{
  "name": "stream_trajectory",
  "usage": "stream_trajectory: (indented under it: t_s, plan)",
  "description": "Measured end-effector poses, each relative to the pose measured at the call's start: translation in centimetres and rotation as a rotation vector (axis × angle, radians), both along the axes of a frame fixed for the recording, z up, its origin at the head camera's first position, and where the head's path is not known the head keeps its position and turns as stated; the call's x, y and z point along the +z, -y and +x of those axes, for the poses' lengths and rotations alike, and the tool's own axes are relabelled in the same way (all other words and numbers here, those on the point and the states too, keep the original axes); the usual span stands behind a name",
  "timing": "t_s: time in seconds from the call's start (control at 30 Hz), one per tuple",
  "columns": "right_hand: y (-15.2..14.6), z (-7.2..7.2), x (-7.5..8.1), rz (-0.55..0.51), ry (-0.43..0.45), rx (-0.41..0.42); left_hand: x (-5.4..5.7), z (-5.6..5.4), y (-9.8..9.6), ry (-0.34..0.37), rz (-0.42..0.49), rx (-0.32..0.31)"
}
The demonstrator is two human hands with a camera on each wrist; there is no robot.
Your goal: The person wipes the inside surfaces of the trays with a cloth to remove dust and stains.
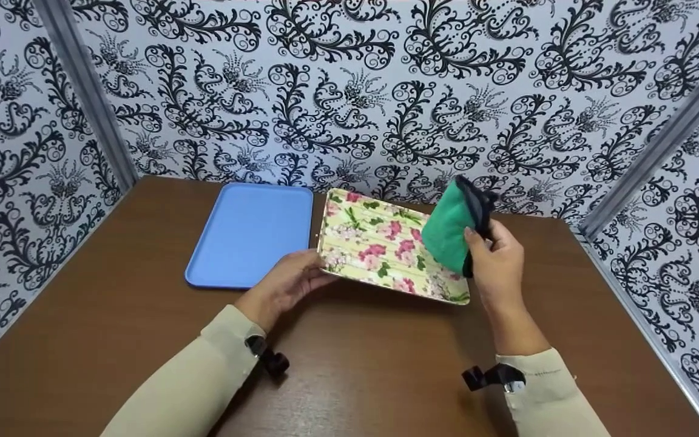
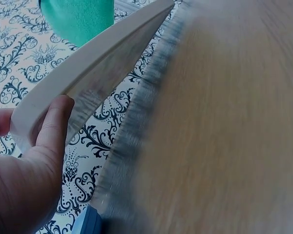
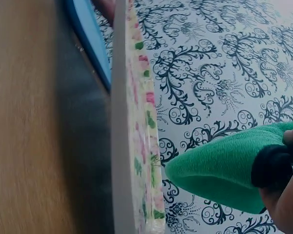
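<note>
A floral tray (image 1: 374,249) with pink flowers on cream is tilted up off the table. My left hand (image 1: 289,280) grips its left edge, and in the left wrist view the thumb (image 2: 53,126) lies against the tray's pale underside (image 2: 100,92). My right hand (image 1: 498,261) pinches a folded green cloth (image 1: 446,227) with dark trim, held over the tray's right part. Seen from the right wrist, the green cloth (image 3: 224,165) hangs beside the tray's patterned face (image 3: 149,126); whether they touch I cannot tell.
On the brown table (image 1: 349,370) a blue tray (image 1: 255,233) lies flat to the left, close to the floral one. Patterned panels (image 1: 337,91) stand behind and on both sides. Black wrist devices (image 1: 498,379) are strapped over the sleeves.
</note>
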State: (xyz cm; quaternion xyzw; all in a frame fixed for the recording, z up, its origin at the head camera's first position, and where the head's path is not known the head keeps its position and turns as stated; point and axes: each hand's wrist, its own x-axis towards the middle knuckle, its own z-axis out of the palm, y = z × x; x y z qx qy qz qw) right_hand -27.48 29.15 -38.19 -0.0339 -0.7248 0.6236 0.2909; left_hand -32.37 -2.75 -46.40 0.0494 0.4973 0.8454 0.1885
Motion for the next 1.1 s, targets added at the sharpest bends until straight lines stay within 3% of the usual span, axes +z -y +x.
stream_trajectory:
  t_s: [0.13,0.5,0.7,0.9,1.1]
  plan:
    - [0.7,0.2,-0.5,0.113,0.007,0.029,0.2,0.1,-0.2,0.006,-0.001,0.005]
    - [2.0,0.5,-1.8,0.524,0.006,0.231,0.2,0.3,-0.2,-0.007,-0.002,0.009]
    - [2.0,0.7,-1.9,0.882,0.016,0.351,0.3,0.3,-0.3,-0.003,-0.007,0.013]
    - [1.8,1.1,-2.1,1.253,0.063,0.396,0.2,0.2,-0.1,-0.018,-0.002,0.001]
    - [1.6,1.0,-2.6,1.314,0.098,0.479,-0.1,0.2,0.0,-0.031,-0.008,-0.014]
